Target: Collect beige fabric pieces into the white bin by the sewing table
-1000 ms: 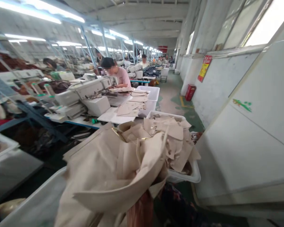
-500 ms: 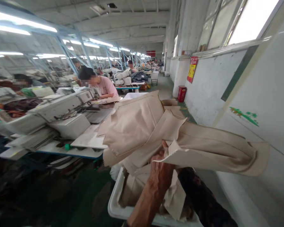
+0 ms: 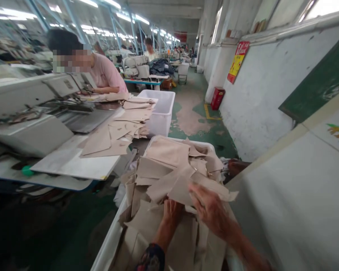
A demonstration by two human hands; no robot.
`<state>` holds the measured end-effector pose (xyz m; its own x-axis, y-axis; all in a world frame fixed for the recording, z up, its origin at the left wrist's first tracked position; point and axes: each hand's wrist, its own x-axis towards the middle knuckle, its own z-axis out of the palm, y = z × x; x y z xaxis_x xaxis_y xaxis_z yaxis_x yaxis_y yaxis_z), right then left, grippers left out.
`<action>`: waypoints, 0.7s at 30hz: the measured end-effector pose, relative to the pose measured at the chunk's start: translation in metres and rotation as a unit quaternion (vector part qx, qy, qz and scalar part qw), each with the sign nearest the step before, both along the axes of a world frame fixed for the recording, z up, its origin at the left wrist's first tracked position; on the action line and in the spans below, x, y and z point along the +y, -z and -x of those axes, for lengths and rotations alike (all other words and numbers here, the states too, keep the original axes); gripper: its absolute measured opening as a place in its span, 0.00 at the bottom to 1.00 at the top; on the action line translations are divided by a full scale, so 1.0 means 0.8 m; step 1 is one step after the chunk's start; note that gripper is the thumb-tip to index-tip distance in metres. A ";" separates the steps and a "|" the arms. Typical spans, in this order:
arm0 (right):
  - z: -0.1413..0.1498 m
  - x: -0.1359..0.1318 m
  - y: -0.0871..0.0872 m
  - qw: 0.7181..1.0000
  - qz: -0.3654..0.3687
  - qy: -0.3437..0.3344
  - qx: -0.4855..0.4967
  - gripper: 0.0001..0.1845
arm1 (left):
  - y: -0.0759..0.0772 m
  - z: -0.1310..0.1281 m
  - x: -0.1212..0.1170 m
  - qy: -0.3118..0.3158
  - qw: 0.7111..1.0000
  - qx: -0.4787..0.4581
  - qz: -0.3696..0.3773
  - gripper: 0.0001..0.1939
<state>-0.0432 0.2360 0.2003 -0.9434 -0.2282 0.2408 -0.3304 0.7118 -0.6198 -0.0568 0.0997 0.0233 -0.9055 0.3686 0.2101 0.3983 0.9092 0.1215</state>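
Left hand point(image 3: 171, 211) buried, grip unclear; right hand point(image 3: 211, 210) pinches beige fabric piece point(image 3: 186, 188) (lying crosswise) atop white bin point(image 3: 107, 244).

Your view is bright under ceiling tube lights point(image 3: 127, 17) and a glaring window point(image 3: 324, 5); edges stretch and smear, your right hand point(image 3: 211, 210) blurs, floor point(image 3: 45, 226) lies shadowed.

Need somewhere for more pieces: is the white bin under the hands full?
Full: beige fabric pieces heap above the white bin's rim.
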 end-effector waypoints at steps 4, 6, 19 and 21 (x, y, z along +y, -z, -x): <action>0.103 -0.011 0.040 0.981 -0.179 0.058 0.046 0.28 | 0.007 -0.007 -0.005 -0.005 0.998 0.043 0.049 0.20; 0.125 -0.022 0.088 0.972 -0.228 0.062 -0.004 0.30 | 0.009 -0.012 -0.012 0.008 0.997 0.062 0.043 0.21; 0.089 -0.029 0.208 0.974 -0.172 0.102 0.102 0.34 | -0.071 -0.055 -0.031 -0.008 0.998 -0.066 0.001 0.17; 0.082 -0.039 0.201 0.982 -0.126 0.091 0.104 0.34 | -0.091 -0.084 -0.052 0.000 0.999 -0.048 -0.001 0.18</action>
